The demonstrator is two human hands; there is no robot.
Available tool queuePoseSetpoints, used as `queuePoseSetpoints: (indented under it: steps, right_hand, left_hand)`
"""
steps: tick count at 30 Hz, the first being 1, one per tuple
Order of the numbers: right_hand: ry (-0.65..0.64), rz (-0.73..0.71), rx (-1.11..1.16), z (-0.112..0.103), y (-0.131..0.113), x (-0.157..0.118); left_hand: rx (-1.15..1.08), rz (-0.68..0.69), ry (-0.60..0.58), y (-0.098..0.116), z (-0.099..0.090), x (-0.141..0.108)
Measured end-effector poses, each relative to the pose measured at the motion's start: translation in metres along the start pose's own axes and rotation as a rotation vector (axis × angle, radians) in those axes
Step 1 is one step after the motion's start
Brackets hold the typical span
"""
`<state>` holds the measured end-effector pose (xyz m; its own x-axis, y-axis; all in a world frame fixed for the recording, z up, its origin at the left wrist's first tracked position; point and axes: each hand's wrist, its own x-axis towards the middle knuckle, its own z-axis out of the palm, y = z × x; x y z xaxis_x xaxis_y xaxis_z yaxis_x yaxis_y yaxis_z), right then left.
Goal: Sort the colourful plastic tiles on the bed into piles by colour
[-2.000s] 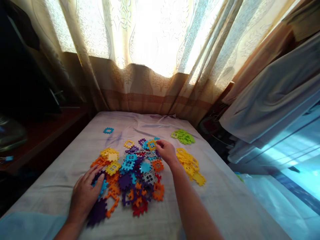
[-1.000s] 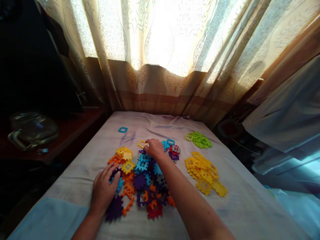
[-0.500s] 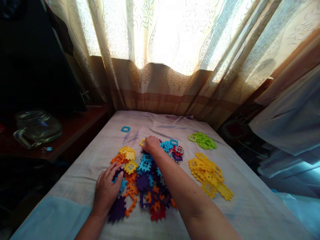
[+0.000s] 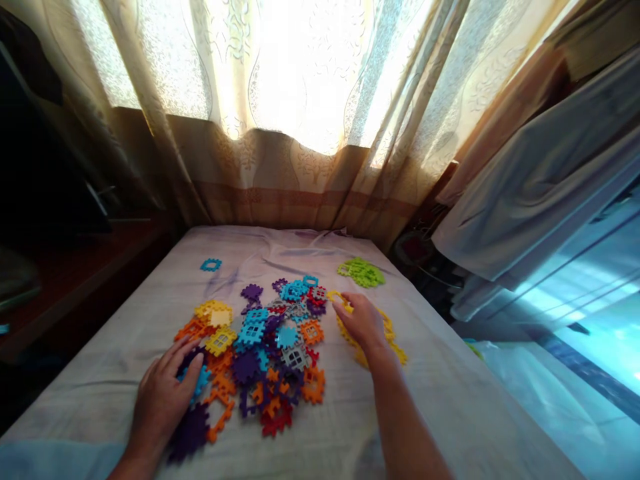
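Head view: the fingers of my right hand [image 4: 364,323] pinch a yellow frame [image 4: 333,293], which juts out leftward past my thumb and forefinger. That hand is over the yellow heap [image 4: 391,339], toward the right edge of the sheet [image 4: 440,400]; whether frame and heap touch, I can't tell. The green heap [image 4: 367,273] lies beyond, nearer the far right corner. My left hand [image 4: 164,393], thumb apart from its fingers, rests on blue pieces [image 4: 203,383] at the mixed pile's [image 4: 263,347] left side.
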<state>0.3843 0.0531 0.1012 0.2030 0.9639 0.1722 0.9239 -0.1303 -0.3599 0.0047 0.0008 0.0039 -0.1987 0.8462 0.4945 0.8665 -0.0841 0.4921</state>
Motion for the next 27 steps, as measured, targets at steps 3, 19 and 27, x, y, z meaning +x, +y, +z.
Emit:
queuePoseSetpoints:
  steps: [3,19,27]
  right_hand:
    - [0.014,0.134,-0.055,-0.015,0.033,-0.014]
    - [-0.072,-0.483,0.164,0.02,-0.09,-0.053]
    - [-0.254,-0.651,0.02,0.057,-0.169,-0.065]
  left_hand:
    - [-0.006,-0.011,-0.005,-0.001,0.0,0.001]
    - [-0.027,-0.006,-0.011,0.014,-0.007,0.0]
    - [-0.02,0.023,0.007,0.014,-0.005,-0.003]
